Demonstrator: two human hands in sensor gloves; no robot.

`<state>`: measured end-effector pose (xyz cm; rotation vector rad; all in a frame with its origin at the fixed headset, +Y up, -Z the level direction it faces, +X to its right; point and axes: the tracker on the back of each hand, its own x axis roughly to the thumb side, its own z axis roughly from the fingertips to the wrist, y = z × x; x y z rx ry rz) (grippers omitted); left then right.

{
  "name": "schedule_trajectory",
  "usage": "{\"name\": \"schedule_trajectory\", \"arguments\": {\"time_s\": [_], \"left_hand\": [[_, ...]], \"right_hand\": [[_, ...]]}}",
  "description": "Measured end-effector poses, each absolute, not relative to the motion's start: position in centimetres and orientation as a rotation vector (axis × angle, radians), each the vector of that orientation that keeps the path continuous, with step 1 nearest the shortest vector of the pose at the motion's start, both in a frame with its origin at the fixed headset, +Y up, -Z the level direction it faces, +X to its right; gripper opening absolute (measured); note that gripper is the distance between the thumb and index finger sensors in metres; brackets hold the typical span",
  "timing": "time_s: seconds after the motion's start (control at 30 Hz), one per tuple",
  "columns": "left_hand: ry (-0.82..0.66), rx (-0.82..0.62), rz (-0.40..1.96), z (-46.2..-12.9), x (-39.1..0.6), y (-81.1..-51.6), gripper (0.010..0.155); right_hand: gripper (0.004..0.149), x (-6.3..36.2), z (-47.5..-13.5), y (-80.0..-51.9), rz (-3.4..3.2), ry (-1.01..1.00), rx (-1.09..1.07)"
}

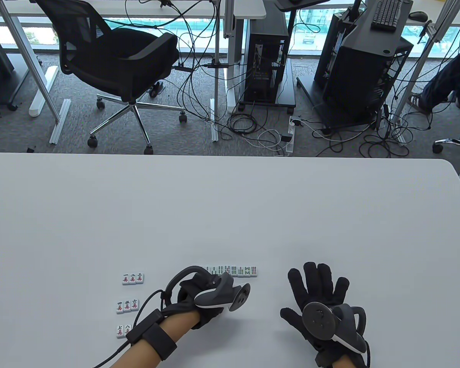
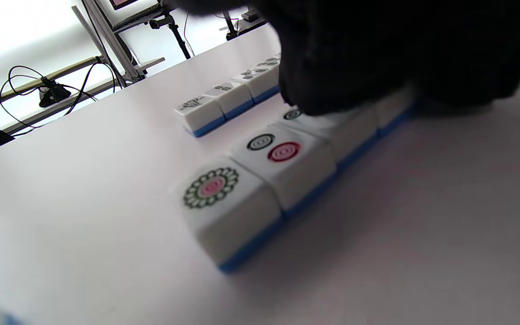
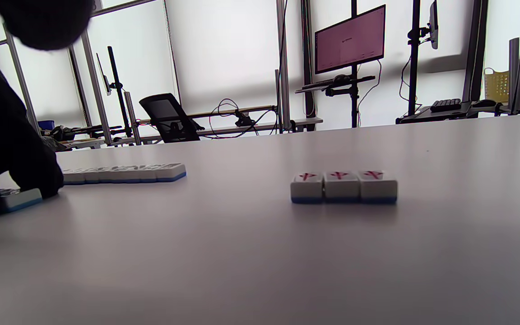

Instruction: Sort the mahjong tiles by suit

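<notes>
My gloves are black: left hand [image 1: 199, 303], right hand [image 1: 318, 295]. The tabletop [image 1: 230, 214] is plain white. The tiles are white-faced on blue backs: the circle tiles [image 2: 251, 180] show green-black rings with red-pink centres, the bamboo row [image 1: 237, 270] green sticks, the character tiles [image 1: 132, 278] black and red strokes.
</notes>
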<state>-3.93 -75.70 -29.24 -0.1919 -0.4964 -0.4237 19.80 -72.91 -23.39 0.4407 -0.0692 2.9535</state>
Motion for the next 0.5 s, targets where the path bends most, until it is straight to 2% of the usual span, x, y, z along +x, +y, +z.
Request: {"name": "schedule_trajectory", "arguments": {"time_s": [0.2, 0.5], "left_hand": [[-0.450, -0.147, -0.425, -28.9, -6.3, -74.0, 0.065], [-0.256, -0.194, -0.429, -28.9, -14.4, -73.2, 0.065]], "right_hand": [[0.086, 19.8, -23.4, -72.9, 2.952, -0.075, 0.438], [0.086, 19.8, -23.4, -73.0, 2.959, -0.071, 0.426]]}}
